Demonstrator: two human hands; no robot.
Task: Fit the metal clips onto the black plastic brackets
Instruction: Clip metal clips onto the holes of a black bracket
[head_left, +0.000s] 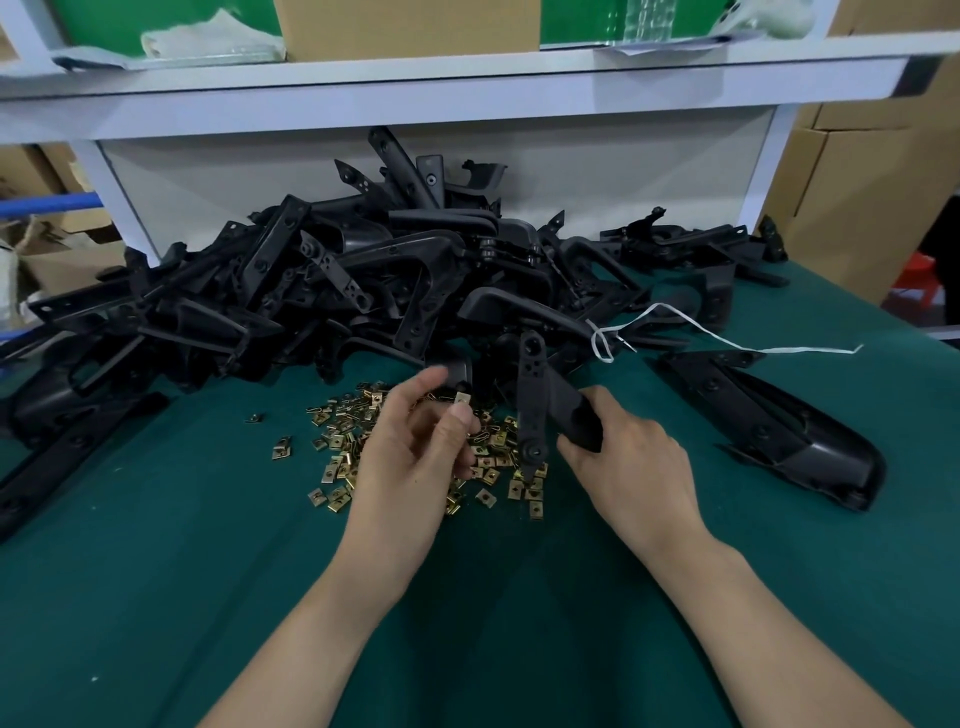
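My right hand (631, 462) grips a black plastic bracket (535, 405) by its thick end, its flat perforated arm standing upright over the clips. My left hand (415, 452) pinches one brass-coloured metal clip (462, 399) between thumb and fingertips, just left of the bracket and apart from it. Several loose metal clips (343, 462) lie scattered on the green table mat (208, 571) under both hands. A big heap of black brackets (332, 280) fills the back of the table.
A long black bracket (769, 421) lies to the right, another (62, 457) at the left edge. A white string (727, 338) trails over the mat. A white shelf frame (415, 88) and cardboard boxes (852, 197) stand behind.
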